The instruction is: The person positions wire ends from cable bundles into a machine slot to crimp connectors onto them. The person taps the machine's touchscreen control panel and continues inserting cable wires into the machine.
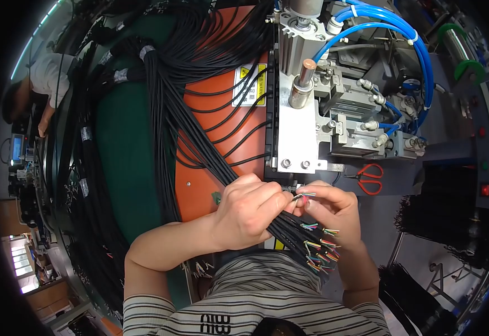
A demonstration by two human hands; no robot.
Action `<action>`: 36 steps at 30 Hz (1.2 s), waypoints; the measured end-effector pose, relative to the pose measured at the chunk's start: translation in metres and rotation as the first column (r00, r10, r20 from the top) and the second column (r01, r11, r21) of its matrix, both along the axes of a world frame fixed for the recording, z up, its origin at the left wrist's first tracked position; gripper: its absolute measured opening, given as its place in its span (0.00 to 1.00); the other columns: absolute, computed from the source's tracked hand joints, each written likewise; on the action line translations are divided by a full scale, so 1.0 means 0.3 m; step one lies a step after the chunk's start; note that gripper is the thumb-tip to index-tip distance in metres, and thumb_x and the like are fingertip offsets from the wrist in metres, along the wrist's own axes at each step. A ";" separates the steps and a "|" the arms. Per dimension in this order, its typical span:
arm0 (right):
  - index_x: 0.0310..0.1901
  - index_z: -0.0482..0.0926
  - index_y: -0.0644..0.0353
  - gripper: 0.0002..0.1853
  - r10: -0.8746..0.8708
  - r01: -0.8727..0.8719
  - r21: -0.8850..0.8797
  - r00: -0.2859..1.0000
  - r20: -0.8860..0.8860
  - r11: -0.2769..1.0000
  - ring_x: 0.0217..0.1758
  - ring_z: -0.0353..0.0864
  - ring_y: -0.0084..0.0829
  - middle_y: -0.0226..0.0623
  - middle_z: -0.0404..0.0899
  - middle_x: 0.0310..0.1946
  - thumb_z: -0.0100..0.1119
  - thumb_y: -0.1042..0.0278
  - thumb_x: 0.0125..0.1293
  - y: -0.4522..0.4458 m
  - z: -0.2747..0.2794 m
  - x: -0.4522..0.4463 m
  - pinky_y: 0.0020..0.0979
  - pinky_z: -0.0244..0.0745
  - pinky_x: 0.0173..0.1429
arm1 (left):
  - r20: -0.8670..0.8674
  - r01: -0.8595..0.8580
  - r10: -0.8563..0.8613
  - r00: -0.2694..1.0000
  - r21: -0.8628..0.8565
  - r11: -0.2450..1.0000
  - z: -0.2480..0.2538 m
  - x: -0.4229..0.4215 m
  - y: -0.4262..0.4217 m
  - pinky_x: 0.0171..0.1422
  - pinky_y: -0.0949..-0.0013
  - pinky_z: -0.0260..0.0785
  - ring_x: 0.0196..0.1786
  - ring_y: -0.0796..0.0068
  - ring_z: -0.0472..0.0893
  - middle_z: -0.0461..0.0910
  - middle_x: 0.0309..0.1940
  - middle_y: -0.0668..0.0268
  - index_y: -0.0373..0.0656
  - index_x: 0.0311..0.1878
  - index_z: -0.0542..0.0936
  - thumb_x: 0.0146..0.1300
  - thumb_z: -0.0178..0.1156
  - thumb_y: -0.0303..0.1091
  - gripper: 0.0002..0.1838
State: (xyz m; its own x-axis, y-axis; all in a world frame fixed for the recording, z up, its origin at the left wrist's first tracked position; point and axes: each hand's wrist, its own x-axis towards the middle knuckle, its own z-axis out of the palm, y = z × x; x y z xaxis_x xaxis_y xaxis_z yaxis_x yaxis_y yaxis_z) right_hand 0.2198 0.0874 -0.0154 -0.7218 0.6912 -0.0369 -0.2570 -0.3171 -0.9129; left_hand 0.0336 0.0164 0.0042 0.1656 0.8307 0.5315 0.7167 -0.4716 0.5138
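Along an orange surface (197,200), close beside a metal machine (297,137) with blue air hoses (426,73): curling a left grip (250,210) almost closed over a black cable bundle (199,140), while pinching fine coloured wires (307,195) in a narrowed right grip (338,213), just below the machine's front plate. Apparently sorting or straightening those wires. Likely calling next for a steady hold and careful fingertip parting, one wire from another.

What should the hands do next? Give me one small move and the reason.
Probably spread the thin coloured wires apart with the fingertips: the left hand and right hand meet at them, and they lie close together, while other coloured wire ends show below, at the end of the black cable bundle.
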 end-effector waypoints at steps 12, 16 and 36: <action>0.41 0.82 0.69 0.05 -0.046 -0.153 0.502 0.931 0.363 0.851 0.29 0.76 0.16 0.32 0.81 0.34 0.61 0.81 0.64 0.051 0.043 0.015 0.20 0.72 0.33 | -0.011 0.142 -0.144 0.990 -0.110 0.984 0.005 -0.027 0.005 0.26 0.69 0.59 0.20 0.71 0.74 0.72 0.20 0.70 0.43 0.33 0.78 0.50 0.69 0.33 0.10; 0.37 0.82 0.69 0.04 -0.181 -0.093 0.651 0.922 0.342 0.754 0.25 0.71 0.12 0.28 0.80 0.30 0.64 0.79 0.62 0.039 0.052 -0.015 0.18 0.66 0.28 | -0.062 0.095 -0.101 0.993 -0.100 0.991 0.012 -0.020 -0.003 0.26 0.69 0.59 0.20 0.71 0.74 0.71 0.19 0.71 0.44 0.31 0.78 0.48 0.70 0.33 0.10; 0.31 0.78 0.60 0.04 -0.487 -0.249 0.890 0.764 0.423 0.382 0.21 0.76 0.36 0.35 0.74 0.26 0.63 0.73 0.58 0.027 0.041 -0.028 0.35 0.71 0.26 | -0.270 -0.029 -0.016 0.963 -0.162 0.986 0.005 -0.012 -0.032 0.37 0.65 0.68 0.35 0.65 0.78 0.76 0.37 0.61 0.33 0.53 0.80 0.36 0.68 0.37 0.35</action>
State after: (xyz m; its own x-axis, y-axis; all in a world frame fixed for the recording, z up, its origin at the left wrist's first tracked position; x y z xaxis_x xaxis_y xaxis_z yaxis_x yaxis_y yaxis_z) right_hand 0.2114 0.0957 -0.0030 -0.7015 0.6445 0.3040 0.4257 0.7211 -0.5466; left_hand 0.0300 0.0067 0.0057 0.2781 0.9039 0.3250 0.8420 -0.3922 0.3704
